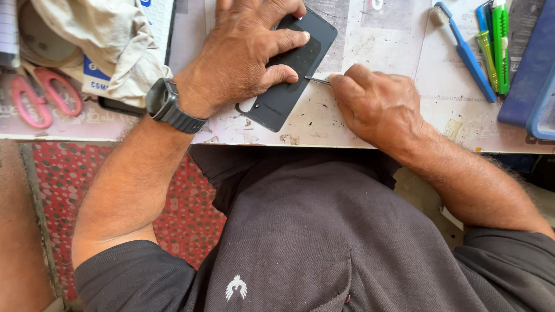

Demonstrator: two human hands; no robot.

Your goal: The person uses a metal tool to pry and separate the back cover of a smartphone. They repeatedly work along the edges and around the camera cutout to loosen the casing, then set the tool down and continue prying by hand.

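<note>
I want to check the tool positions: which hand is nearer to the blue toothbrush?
The right hand. It is below and left of the blue toothbrush, apart from it. The left hand lies farther left, pressing on the dark phone.

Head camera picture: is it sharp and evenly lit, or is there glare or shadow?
Head view: bright daylight, sharp focus on the left hand and dark phone; soft sheen on the phone, no harsh glare; short shadow under the right hand; the edges bend slightly.

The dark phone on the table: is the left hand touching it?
Touching. The head view shows the left hand pressed flat on the dark phone, fingers spread over its back, with no gap visible between them.
</note>
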